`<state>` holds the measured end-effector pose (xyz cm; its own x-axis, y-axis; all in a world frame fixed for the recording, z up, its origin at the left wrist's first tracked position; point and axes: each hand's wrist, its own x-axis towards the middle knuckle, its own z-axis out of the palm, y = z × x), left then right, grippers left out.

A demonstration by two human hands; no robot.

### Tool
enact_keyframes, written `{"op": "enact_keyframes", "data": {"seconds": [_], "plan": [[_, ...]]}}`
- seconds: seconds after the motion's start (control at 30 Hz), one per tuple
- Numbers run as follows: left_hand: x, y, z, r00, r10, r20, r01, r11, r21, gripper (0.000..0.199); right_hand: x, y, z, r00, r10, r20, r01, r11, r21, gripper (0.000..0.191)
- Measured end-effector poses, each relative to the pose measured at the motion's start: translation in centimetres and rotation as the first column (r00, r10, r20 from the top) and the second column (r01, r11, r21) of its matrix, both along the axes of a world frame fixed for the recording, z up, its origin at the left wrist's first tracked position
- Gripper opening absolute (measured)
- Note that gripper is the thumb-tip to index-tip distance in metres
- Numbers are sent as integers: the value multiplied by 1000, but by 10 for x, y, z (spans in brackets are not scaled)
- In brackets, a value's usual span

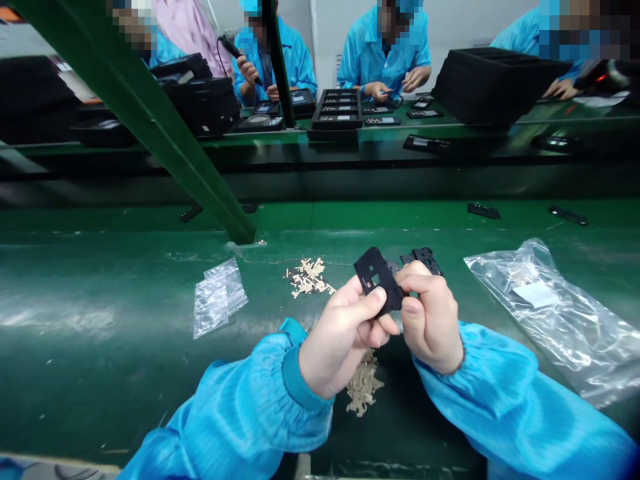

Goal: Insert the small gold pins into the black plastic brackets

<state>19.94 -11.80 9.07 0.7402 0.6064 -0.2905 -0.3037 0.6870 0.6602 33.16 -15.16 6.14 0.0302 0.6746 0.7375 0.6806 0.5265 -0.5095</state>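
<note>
1. Nearest, between two blue sleeves (235, 407), a pile of beige cut pieces (364, 387) on the green table (125, 387).
2. Just past that pile, left hand (340, 333) clamped on a black plate (369, 268) with cut-outs, thumb across its face; plate tilted, held above the tabletop.
3. Right hand (433, 313) at the plate's right edge, fingers curled in; impossible to tell whether pinched on it.
4. Well to the right, a large clear bag (575, 340); to the left, overlapping small bags (220, 297).
5. Beyond the hands, a mixed heap (310, 277) of beige and dark bits, plus black parts (425, 257) partly hidden.
6. Farthest, co-workers (357, 57) in blue behind black trays (335, 113).
</note>
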Motion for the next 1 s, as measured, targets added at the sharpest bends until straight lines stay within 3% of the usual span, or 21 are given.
{"op": "enact_keyframes", "data": {"seconds": [0.13,0.2,0.27,0.33,0.43,0.83,0.93,1.0], "plan": [[1,-1,0,1000,14,6,-13,1000,-16,16,1,-2,1,997,-62,46,60,998,30,8],[1,1,2,998,52,-24,-51,998,47,18,1,-3,4,998,-46,-45,45,999,-29,9],[1,3,4,993,111,-50,-101,980,173,21,1,-4,11,961,38,-272,-82,985,-151,18],[-1,5,6,985,163,-55,-139,943,301,24,1,-6,17,860,154,-486,-296,928,-229,28],[-5,5,8,978,202,-48,-163,893,420,24,1,-9,26,782,245,-573,-459,848,-263,32],[-8,3,10,951,284,-120,-174,815,553,23,1,-7,31,935,130,-331,-242,915,-322,25],[-7,4,10,957,266,-117,-168,836,523,22,-1,-8,30,941,109,-321,-215,924,-316,25],[-7,6,10,971,221,-96,-152,870,469,22,-1,-10,30,904,132,-407,-278,904,-324,26]]}}
